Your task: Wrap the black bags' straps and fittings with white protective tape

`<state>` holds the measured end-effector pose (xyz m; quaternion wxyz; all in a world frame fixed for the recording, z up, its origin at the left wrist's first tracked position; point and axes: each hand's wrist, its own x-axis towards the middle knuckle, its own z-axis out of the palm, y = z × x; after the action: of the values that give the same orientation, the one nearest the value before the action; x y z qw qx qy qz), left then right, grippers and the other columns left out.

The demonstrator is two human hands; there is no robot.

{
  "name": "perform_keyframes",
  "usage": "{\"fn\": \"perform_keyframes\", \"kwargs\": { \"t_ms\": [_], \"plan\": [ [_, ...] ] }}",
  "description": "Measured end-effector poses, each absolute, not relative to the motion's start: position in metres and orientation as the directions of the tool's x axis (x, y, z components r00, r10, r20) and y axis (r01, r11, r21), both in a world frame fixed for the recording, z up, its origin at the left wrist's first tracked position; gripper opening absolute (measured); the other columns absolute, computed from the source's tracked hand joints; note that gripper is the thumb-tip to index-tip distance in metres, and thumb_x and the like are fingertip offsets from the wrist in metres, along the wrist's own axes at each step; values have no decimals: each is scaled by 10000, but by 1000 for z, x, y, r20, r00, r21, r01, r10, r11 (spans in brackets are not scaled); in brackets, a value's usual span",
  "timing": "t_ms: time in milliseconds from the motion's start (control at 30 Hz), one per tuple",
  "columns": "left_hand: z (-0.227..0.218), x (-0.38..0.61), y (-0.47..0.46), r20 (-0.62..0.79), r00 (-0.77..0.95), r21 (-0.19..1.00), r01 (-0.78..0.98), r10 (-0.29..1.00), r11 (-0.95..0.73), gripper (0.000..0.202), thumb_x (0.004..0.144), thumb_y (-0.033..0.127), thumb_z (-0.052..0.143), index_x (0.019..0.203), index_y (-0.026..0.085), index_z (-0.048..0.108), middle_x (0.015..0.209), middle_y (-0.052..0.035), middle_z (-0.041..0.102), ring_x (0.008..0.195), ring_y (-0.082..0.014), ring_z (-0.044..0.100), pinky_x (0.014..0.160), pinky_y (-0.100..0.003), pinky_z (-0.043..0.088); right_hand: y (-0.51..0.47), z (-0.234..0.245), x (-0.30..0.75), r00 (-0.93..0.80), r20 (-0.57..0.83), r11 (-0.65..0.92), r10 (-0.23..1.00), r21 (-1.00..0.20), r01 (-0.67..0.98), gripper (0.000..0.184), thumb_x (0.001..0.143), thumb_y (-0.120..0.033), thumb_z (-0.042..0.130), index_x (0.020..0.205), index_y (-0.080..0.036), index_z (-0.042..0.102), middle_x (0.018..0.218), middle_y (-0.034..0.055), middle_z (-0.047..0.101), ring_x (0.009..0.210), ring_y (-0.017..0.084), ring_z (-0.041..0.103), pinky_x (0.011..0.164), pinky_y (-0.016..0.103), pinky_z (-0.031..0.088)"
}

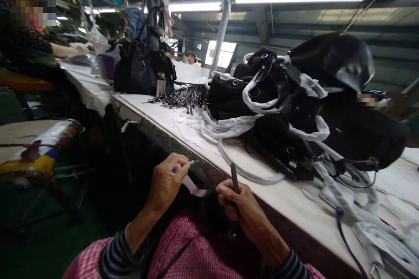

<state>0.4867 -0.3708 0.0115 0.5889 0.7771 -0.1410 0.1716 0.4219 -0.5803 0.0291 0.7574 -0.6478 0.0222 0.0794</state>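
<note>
Two hands are busy: the left hand (166, 184) pinches a white strap (193, 187), and the right hand (245, 211) holds a black strap (235, 179) tight, near a pile of black handbags (229, 98).

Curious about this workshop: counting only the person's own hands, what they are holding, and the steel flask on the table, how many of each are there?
Hands (left hand, right hand): 2
White strip: 1
Black strap: 1
Steel flask: 1
Total: 5
</note>
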Motion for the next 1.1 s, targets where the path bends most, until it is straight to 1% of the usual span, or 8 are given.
{"fn": "perform_keyframes", "kwargs": {
  "t_ms": [67, 133, 333, 433, 567, 800, 933, 1100],
  "plan": [
    [12, 508, -376, 639, 764, 645, -592, -83, -484, 210, 970, 248, 568, 787, 179, 644, 934, -57, 712, 867, -183, 664, 787, -288, 503, -588, 24, 412, 986, -151, 125, 66, -979, -158, 391, 844, -472, 777, 712, -152, 595, 518, -70, 437, 394, 31, 270, 389, 197, 155],
    [9, 528, -384, 703, 676, 455, -665, -221, -592, 192, 958, 145, 513, 811, 178, 632, 1083, -102, 732, 987, -223, 691, 875, -337, 516, -594, 20, 402, 984, -166, 105, 70, -979, -173, 403, 850, -483, 772, 705, -155, 588, 490, -80, 395, 397, 37, 264, 390, 199, 146],
    [-5, 556, -401, 563, 622, 332, -773, -544, -540, 247, 811, 14, 554, 921, 193, 684, 1228, -115, 744, 1037, -267, 727, 890, -363, 557, -605, 15, 381, 979, -195, 146, 62, -968, -202, 395, 848, -496, 772, 746, -152, 606, 530, -69, 454, 400, 34, 272, 396, 199, 172],
    [-4, 558, -398, 480, 616, 361, -788, -625, -499, 239, 836, 46, 551, 920, 221, 690, 1348, -79, 706, 1040, -244, 740, 893, -334, 565, -609, 13, 376, 978, -199, 154, 54, -967, -205, 405, 845, -503, 774, 746, -148, 606, 555, -58, 493, 399, 26, 273, 403, 198, 169],
    [3, 561, -393, 434, 672, 458, -738, -600, -495, 162, 929, 209, 570, 1063, 247, 652, 1318, -75, 724, 1153, -239, 714, 983, -341, 539, -612, 9, 371, 979, -202, 153, 32, -967, -205, 414, 842, -519, 768, 747, -148, 610, 543, -57, 492, 395, 29, 272, 402, 201, 153],
    [11, 556, -374, 316, 795, 814, -507, -517, -282, 810, 823, 224, 690, 1555, 239, 342, 1433, -144, 648, 1151, -247, 680, 924, -335, 516, -612, 13, 360, 977, -206, 84, 48, -974, -210, 450, 837, -560, 751, 737, -146, 606, 569, -42, 508, 407, 30, 282, 398, 197, 154],
    [19, 550, -369, 363, 825, 824, -501, -433, -264, 709, 764, 210, 681, 1459, 222, 540, 1479, -105, 614, 1326, -273, 572, 1043, -352, 459, -611, 12, 356, 979, -192, 56, 69, -979, -196, 464, 840, -568, 742, 722, -141, 606, 558, -47, 477, 409, 32, 285, 400, 205, 134],
    [37, 551, -379, 339, 913, 871, -396, -227, -289, 514, 727, 361, 746, 1220, 218, 721, 1161, -48, 756, 1026, -258, 690, 845, -310, 530, -604, 15, 355, 978, -197, 51, 71, -978, -200, 424, 850, -528, 746, 731, -145, 610, 548, -50, 489, 401, 29, 276, 403, 202, 138]
  ]
}}
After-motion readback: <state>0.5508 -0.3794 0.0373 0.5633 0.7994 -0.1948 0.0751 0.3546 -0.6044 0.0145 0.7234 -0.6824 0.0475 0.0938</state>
